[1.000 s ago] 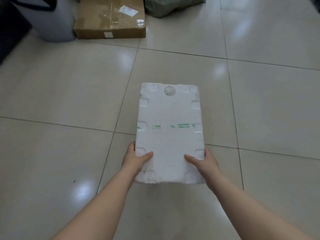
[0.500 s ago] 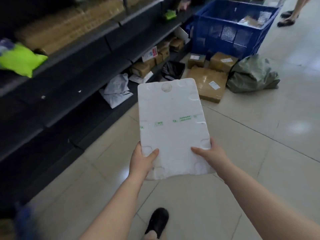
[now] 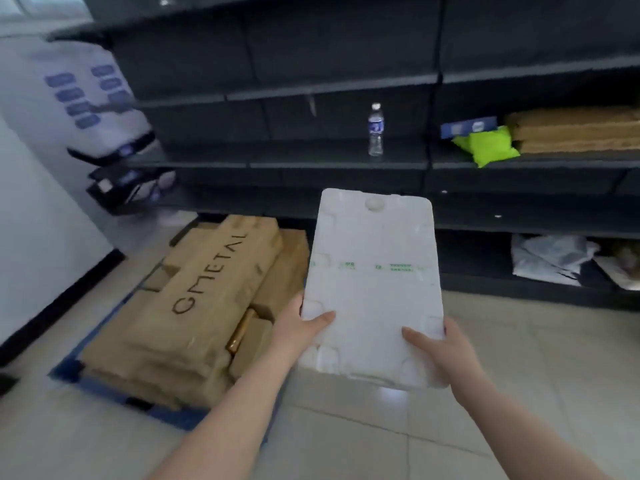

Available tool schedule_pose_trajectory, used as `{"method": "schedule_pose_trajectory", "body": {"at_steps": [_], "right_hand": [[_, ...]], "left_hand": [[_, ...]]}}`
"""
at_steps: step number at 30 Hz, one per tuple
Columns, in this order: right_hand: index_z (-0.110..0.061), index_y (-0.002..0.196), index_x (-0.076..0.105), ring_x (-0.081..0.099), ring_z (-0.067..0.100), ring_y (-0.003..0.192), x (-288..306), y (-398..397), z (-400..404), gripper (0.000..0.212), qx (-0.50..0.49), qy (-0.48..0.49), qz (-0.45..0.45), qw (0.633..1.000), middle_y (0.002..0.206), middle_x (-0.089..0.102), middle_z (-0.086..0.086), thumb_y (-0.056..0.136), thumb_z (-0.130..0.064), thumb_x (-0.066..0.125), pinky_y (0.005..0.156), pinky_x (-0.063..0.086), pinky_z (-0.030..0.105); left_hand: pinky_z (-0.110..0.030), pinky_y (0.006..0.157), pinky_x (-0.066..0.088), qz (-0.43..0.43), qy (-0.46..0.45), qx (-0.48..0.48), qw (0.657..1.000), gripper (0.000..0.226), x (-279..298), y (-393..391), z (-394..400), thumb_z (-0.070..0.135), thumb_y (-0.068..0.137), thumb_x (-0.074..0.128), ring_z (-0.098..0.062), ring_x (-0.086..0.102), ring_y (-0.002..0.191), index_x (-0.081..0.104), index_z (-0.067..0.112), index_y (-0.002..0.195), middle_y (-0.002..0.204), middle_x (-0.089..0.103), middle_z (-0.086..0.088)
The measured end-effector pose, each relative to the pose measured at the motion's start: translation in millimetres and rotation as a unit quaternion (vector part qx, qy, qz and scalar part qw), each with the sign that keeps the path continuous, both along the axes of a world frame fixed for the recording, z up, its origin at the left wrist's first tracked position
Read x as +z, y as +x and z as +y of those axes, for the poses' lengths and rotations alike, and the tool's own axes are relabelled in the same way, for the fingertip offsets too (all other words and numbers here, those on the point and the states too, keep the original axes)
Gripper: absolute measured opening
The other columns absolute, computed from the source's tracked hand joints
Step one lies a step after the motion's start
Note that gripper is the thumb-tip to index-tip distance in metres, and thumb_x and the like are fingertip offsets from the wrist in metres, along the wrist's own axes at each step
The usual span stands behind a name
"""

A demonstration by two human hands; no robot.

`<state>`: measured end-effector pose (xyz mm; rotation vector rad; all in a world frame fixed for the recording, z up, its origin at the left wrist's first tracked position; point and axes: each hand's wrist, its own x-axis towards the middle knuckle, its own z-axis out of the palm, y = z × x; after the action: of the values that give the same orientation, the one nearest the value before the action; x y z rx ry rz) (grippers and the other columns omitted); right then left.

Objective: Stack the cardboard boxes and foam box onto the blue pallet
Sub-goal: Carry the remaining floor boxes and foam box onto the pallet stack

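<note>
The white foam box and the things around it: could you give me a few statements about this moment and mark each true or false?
1. Both hands hold the foam box, the left hand and the right hand gripping its near end. True.
2. The foam box already rests on the blue pallet. False: it is held in the air, to the right of the pallet.
3. Cardboard boxes lie on the blue pallet. True.
4. The water bottle lies on its side on the floor. False: it stands upright on a dark shelf.
5. A bright green bag sits on the shelf, right of the bottle. True.
</note>
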<state>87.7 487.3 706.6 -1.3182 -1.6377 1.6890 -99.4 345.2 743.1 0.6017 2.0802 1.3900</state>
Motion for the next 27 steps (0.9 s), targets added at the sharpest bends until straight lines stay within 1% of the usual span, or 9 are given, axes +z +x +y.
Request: {"method": "schedule_pose_trajectory", "body": {"at_steps": [2, 4, 7, 10, 14, 16, 19, 24, 27], "right_hand": [[-0.018, 0.101, 0.053, 0.061, 0.024, 0.088, 2, -46, -44, 0.042, 0.055, -0.009, -0.010, 0.998, 0.097, 0.062, 0.001, 0.070, -0.025, 0.081, 0.080, 0.051, 0.038], [-0.018, 0.097, 0.052, 0.061, 0.024, 0.085, 2, -89, -89, 0.040, 0.106, -0.013, -0.017, 0.994, 0.095, 0.061, 0.002, 0.070, -0.025, 0.081, 0.078, 0.051, 0.039], [-0.017, 0.096, 0.054, 0.061, 0.022, 0.081, -1, -150, -159, 0.038, 0.171, -0.014, -0.034, 0.985, 0.094, 0.062, 0.003, 0.071, -0.027, 0.080, 0.067, 0.046, 0.032], [-0.011, 0.111, 0.056, 0.061, 0.027, 0.095, -11, -214, -233, 0.049, 0.227, -0.015, -0.032, 0.973, 0.108, 0.064, 0.007, 0.072, -0.030, 0.079, 0.080, 0.049, 0.037], [-0.015, 0.116, 0.053, 0.056, 0.021, 0.093, -24, -297, -331, 0.052, 0.256, 0.004, -0.022, 0.966, 0.115, 0.061, 0.004, 0.073, -0.030, 0.078, 0.076, 0.043, 0.031], [-0.016, 0.118, 0.056, 0.058, 0.020, 0.096, -29, -337, -373, 0.053, 0.275, 0.013, -0.020, 0.961, 0.116, 0.063, 0.004, 0.073, -0.031, 0.078, 0.079, 0.045, 0.031], [-0.016, 0.124, 0.052, 0.057, 0.023, 0.107, -32, -389, -419, 0.060, 0.293, 0.004, -0.045, 0.955, 0.121, 0.060, 0.005, 0.072, -0.037, 0.076, 0.093, 0.048, 0.040], [-0.018, 0.131, 0.041, 0.053, 0.023, 0.113, -40, -470, -460, 0.075, 0.298, 0.015, -0.101, 0.949, 0.126, 0.051, 0.004, 0.069, -0.048, 0.073, 0.098, 0.045, 0.045], [-0.022, 0.145, 0.019, 0.048, 0.027, 0.120, -48, -525, -472, 0.092, 0.293, 0.023, -0.099, 0.951, 0.135, 0.042, 0.006, 0.074, -0.045, 0.071, 0.100, 0.043, 0.044]], "left_hand": [[-0.014, 0.060, 0.047, -0.025, 0.010, 0.064, 0.998, 0.027, 0, -30, -60, 0.025, 0.077, 0.075, 0.003, 0.058, 0.079, 0.057, 0.036, 0.095, 0.086, 0.061, 0.022], [-0.010, 0.050, 0.045, -0.050, 0.013, 0.117, 0.992, 0.026, -3, -57, -119, 0.027, 0.077, 0.074, 0.005, 0.057, 0.076, 0.055, 0.038, 0.090, 0.084, 0.060, 0.022], [-0.013, 0.052, 0.044, -0.057, -0.003, 0.184, 0.981, 0.022, -12, -99, -205, 0.030, 0.076, 0.073, 0.004, 0.058, 0.076, 0.056, 0.035, 0.089, 0.087, 0.062, 0.020], [-0.013, 0.051, 0.044, -0.050, -0.015, 0.233, 0.971, 0.020, -24, -147, -289, 0.031, 0.075, 0.073, 0.004, 0.060, 0.076, 0.057, 0.036, 0.085, 0.086, 0.064, 0.021], [-0.016, 0.051, 0.044, -0.036, -0.044, 0.270, 0.961, 0.022, -37, -220, -391, 0.033, 0.074, 0.072, 0.000, 0.061, 0.076, 0.059, 0.033, 0.092, 0.088, 0.064, 0.019], [-0.014, 0.047, 0.043, -0.031, -0.045, 0.286, 0.957, 0.024, -45, -256, -434, 0.032, 0.075, 0.072, 0.001, 0.060, 0.074, 0.055, 0.034, 0.090, 0.087, 0.062, 0.020], [-0.019, 0.049, 0.043, -0.029, -0.058, 0.300, 0.952, 0.037, -52, -304, -482, 0.032, 0.076, 0.072, -0.003, 0.059, 0.076, 0.046, 0.028, 0.103, 0.088, 0.057, 0.017], [-0.022, 0.051, 0.044, -0.031, -0.094, 0.288, 0.952, 0.039, -66, -390, -521, 0.029, 0.078, 0.070, -0.007, 0.060, 0.078, 0.044, 0.022, 0.106, 0.091, 0.058, 0.011], [-0.025, 0.054, 0.044, -0.026, -0.103, 0.284, 0.953, 0.038, -74, -449, -529, 0.028, 0.079, 0.070, -0.009, 0.060, 0.078, 0.045, 0.021, 0.106, 0.094, 0.060, 0.007]]}}
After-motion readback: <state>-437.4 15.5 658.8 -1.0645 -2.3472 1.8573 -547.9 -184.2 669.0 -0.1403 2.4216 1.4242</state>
